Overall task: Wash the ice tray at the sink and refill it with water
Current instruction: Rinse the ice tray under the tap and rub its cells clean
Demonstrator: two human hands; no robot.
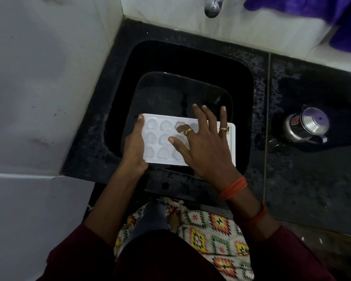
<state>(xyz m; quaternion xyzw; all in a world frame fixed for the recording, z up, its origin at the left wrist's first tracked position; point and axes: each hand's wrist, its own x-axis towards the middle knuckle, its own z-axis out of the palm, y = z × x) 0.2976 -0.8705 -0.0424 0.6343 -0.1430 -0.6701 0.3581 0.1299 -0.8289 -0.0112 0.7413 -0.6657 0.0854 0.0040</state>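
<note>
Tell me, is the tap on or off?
Looks off: no stream falls from the tap into the sink.

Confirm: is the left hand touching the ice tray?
Touching. The head view shows the left hand gripping the left edge of the ice tray, with the thumb lying along its rim.

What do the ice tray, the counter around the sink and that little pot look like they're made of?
The ice tray looks like smooth white plastic: thin, with moulded heart-shaped cups. The counter seems polished black stone, perhaps granite, going by its pale speckles. The pot is shiny metal, probably stainless steel, given its mirror-like lid.
</note>
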